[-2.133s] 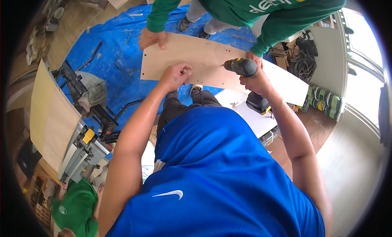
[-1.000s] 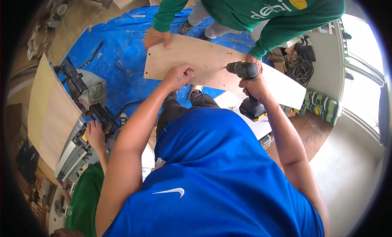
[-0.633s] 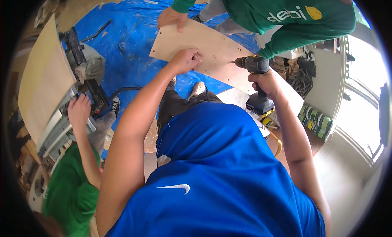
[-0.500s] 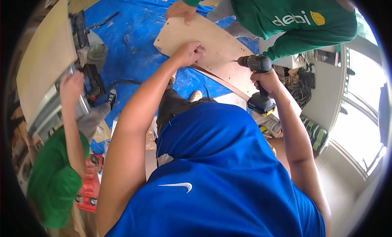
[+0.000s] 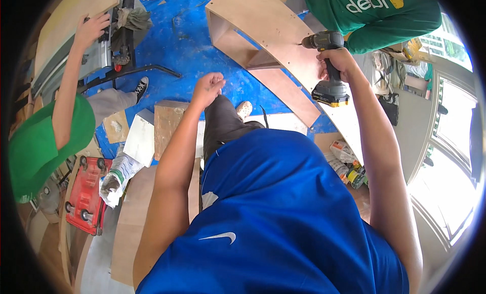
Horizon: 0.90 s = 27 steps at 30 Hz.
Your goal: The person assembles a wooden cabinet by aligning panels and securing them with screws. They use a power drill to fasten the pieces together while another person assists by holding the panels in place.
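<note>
My right hand (image 5: 338, 61) grips a black cordless drill (image 5: 324, 40) by its handle, the battery base hanging below. Its bit points left at the face of a curved plywood unit (image 5: 268, 27), close to the surface; contact is hard to make out. Inside this unit, which stands on the blue sheet, an open compartment with a divider (image 5: 266, 61) shows. My left hand (image 5: 207, 90) hovers away from the wood, above my left leg. Its fingers are curled together, and whatever they hold, if anything, is hidden.
A co-worker in a green top (image 5: 374, 15) is beyond the unit. At left another person (image 5: 55, 132) reaches to a saw table (image 5: 88, 61) bearing a board. A red wheeled dolly (image 5: 86, 193), a bag (image 5: 119, 177) and boxes (image 5: 169, 124) lie near. Blue sheeting (image 5: 187, 41) covers the floor.
My left hand has drawn back from the panel toward my leg. The drill appears higher in the picture, still in my right hand. The co-worker's hand on the panel is nearly out of view.
</note>
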Tool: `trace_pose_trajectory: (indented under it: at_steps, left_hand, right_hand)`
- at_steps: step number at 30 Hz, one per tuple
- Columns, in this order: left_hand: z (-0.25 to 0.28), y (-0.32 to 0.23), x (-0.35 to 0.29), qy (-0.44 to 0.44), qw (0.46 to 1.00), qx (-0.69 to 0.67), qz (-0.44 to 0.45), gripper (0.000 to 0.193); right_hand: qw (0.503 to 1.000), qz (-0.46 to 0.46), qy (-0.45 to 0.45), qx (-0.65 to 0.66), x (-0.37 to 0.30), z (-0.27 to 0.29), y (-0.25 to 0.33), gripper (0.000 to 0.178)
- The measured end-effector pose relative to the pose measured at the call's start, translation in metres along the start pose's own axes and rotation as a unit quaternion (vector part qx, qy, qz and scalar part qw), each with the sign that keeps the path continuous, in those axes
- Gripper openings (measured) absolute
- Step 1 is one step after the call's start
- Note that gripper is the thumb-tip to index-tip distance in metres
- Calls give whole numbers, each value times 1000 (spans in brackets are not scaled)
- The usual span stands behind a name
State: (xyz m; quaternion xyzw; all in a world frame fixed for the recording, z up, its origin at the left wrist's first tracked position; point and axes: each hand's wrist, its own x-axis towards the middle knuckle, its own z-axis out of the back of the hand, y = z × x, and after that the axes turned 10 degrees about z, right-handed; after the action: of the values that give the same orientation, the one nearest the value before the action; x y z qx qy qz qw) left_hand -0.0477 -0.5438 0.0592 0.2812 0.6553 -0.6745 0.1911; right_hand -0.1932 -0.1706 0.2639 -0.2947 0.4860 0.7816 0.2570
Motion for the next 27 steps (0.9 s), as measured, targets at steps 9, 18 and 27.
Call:
trace_pose_trajectory:
  at_steps: [9, 18, 27]
  left_hand:
    - [32, 11, -3, -36, 988, 151, -11, 27]
    - [37, -72, 37, 11, 977, 190, -94, 31]
    - [-51, -185, 74, 128, 933, 265, -206, 32]
  right_hand:
    - [999, 12, -3, -32, -5, -5, 8, 11]
    - [997, 24, -64, -45, -12, -19, 12, 21]
    - [997, 3, -81, -17, -17, -17, 17, 18]
